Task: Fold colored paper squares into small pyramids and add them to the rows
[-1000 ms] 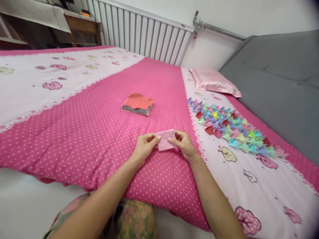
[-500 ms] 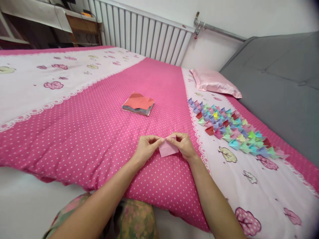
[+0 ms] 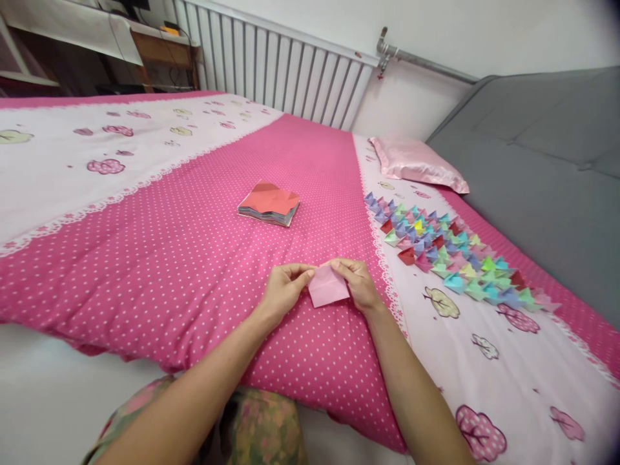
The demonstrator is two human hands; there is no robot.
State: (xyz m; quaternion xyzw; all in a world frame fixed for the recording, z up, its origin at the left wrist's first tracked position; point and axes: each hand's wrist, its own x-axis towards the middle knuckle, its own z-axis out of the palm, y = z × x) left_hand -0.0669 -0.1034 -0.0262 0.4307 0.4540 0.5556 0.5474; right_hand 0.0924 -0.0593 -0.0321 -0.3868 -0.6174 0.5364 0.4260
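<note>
A small sheet of pink origami paper [image 3: 327, 288] is held up over the near part of the bed, with a faint crease across it. My left hand [image 3: 285, 288] pinches its upper left corner between thumb and fingers. At the upper right edge, my right hand [image 3: 358, 284] grips the same paper, its thumb on the near face. Beyond the hands lies a stack of coloured paper [image 3: 269, 204] with a red-orange sheet on top. To the right, rows of small folded paper boats [image 3: 445, 248] in many colours stand on the bedspread.
The bed has a pink dotted and white bedspread [image 3: 194, 258]. A pink pillow [image 3: 416, 163] lies at the far right, near the grey headboard [image 3: 537, 142]. A white radiator [image 3: 281, 64] lines the wall, and a desk [image 3: 159, 48] stands at the far left.
My right hand has slid outward to the right along the paper's top edge, so more of the sheet shows between the hands. My left hand has barely moved.
</note>
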